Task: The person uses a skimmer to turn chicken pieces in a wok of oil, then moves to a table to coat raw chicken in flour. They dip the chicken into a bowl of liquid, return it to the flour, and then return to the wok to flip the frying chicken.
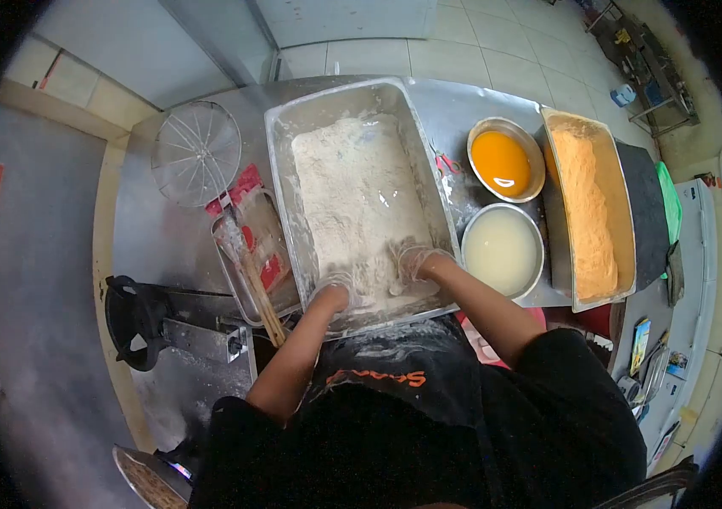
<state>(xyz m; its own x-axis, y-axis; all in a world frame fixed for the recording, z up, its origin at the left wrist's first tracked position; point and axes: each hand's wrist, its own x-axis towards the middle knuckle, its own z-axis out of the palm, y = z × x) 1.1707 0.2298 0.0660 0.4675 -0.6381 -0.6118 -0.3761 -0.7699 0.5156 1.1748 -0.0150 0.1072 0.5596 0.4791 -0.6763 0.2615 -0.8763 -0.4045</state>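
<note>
A deep metal pan (279, 170) full of pale flour (352, 178) lies in front of me. Both hands are inside its near end, in thin clear plastic gloves dusted with flour. My left hand (337, 288) is at the near left corner, its fingers sunk in the flour and hidden. Toward the near right side, my right hand (416, 261) touches the flour with its coated fingers apart, partly buried. I see no object in either hand.
Right of the pan stand a bowl of orange liquid (501, 159), a bowl of pale liquid (503, 252), red-handled scissors (446, 163) and a pan of orange crumbs (588, 212). On the left are a wire skimmer (198, 153), a smaller tray (246, 310) and a burner (136, 322).
</note>
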